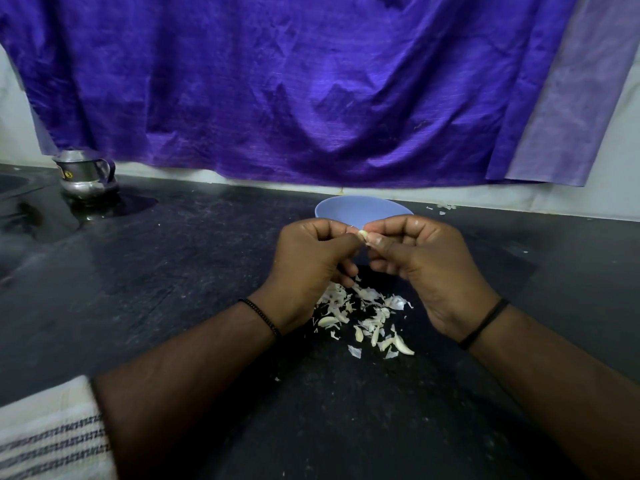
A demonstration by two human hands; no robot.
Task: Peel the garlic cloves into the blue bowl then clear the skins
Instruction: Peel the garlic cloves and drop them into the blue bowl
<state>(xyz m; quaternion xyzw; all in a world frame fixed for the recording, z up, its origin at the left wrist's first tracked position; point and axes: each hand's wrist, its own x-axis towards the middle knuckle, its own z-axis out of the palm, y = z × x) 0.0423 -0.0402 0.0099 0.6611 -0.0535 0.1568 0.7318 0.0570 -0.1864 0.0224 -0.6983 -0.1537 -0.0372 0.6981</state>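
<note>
1. A dark, speckled countertop (194, 278) fills the lower frame.
2. A blue bowl (363, 209) sits at centre, near the wall.
3. Garlic skins and cloves (363, 317) lie scattered below it.
4. A steel jug (86, 174) stands at upper left.

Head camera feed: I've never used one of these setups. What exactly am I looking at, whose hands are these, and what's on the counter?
There is no machine here. The single picture comes from a camera worn on a person's head, looking forward and down at their own two bare hands. The left hand and the right hand meet in front of the blue bowl, and the fingers of both pinch one small garlic clove. Below the hands, a pile of garlic skins, with a few cloves among them, lies on the dark counter. A steel pot stands at the far left, and a purple cloth hangs behind.
</note>
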